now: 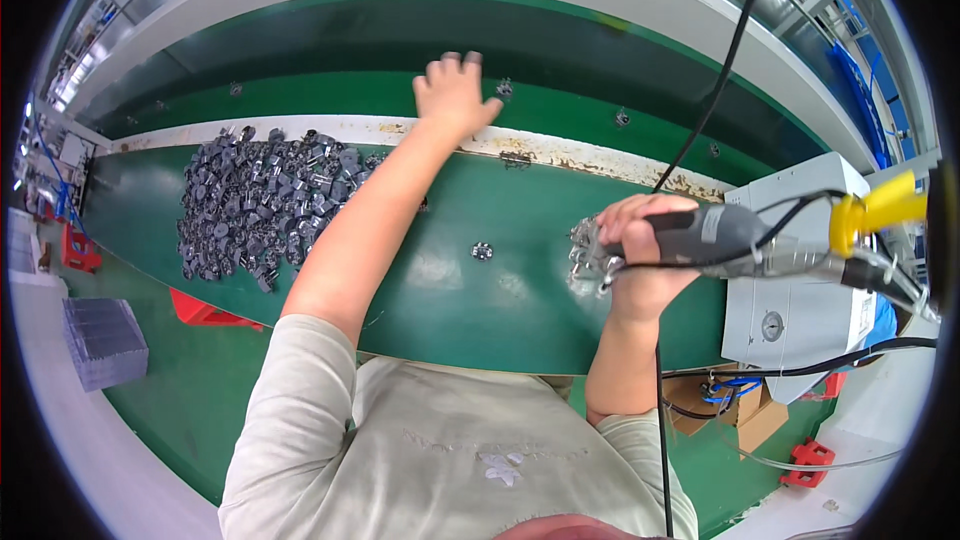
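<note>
My left hand reaches far forward over the green conveyor belt, fingers spread and nothing in them. Just right of its thumb, a small dark-and-metal part lies on the belt. My right hand is wrapped round the front of a grey and black electric screwdriver, held sideways over the right of the green worktop. At the tool's front end, shiny metal pieces show blurred, partly hidden by the fingers. A single small round part lies on the worktop between my arms.
A large heap of small dark parts covers the left worktop. A worn white rail divides worktop from belt, where further parts lie. Right stands a pale machine box with a gauge. A black cable and yellow fitting hang near the screwdriver.
</note>
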`<state>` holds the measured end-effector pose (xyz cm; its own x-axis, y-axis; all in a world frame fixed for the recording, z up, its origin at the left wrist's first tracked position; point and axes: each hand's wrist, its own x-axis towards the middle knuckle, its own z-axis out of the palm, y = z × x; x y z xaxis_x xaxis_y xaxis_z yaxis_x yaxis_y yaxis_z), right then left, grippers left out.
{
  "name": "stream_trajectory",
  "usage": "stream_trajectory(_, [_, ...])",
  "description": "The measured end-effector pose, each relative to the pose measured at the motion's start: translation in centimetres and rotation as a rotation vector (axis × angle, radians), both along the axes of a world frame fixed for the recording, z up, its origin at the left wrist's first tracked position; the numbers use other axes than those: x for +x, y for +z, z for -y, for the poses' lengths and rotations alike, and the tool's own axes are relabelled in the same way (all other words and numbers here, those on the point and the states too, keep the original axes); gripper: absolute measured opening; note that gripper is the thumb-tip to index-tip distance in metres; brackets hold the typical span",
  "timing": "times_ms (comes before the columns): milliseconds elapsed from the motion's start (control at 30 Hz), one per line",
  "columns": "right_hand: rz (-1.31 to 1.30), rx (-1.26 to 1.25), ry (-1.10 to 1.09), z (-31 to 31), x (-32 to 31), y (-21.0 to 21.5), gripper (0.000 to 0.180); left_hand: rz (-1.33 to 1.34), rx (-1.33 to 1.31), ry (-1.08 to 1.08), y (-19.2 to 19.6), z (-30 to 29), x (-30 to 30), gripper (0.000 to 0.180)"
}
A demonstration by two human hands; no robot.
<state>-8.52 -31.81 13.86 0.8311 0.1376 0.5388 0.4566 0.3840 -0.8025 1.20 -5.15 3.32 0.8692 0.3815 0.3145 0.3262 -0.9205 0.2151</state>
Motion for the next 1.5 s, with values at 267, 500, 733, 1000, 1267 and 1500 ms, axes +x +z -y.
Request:
stream_trajectory(267, [-0.092, -0.172, -0.113, 0.4, -0.6, 1.4, 0.020, 0.201, -0.239, -0.400, 2.9, -0.3, -5.0, 0.028])
stream_trajectory(500, [-0.045, 0.157, 0.432, 1.6, -0.2, 1.5, 0.032, -0.032, -0.491, -0.827, 1.7, 7.5, -16.1, 0.033])
stream_trajectory(733, [-0.015, 0.066, 0.398, 0.1, 0.0, 0.2, 0.030, 0.056, -0.628, -0.839, 0.6, 6.1, -16.1, 0.037])
stream_trajectory(1000, [0.050, -0.031, 0.447, -0.4, 0.6, -0.2, 0.023, 0.028, -0.618, -0.837, 0.2, 5.7, -16.3, 0.032])
stream_trajectory(1267, [0.062, -0.052, 0.457, -0.6, 0.6, -0.3, 0.025, 0.036, -0.630, -0.833, 0.2, 5.7, -16.2, 0.030])
stream_trajectory(1500, [0.062, -0.044, 0.418, -1.4, -0.2, -0.1, 0.032, 0.049, -0.614, -0.846, -0.1, 5.8, -16.3, 0.028])
